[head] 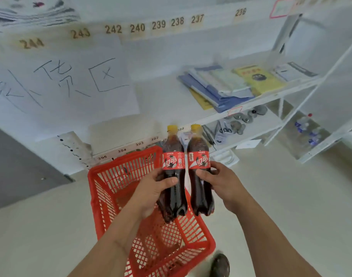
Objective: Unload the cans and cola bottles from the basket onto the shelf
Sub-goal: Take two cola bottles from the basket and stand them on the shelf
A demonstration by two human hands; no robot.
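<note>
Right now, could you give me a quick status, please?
Left hand grips one cola bottle, right hand another. Both above red basket. Shelf path clear.

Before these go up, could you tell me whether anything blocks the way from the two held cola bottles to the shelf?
Nothing visible does. The left hand and right hand hold the cola bottles above the basket, open air ahead; the shelf has bare space left of stacked booklets.

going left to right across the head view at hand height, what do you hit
red basket → left hand → left cola bottle → right cola bottle → right hand
</note>
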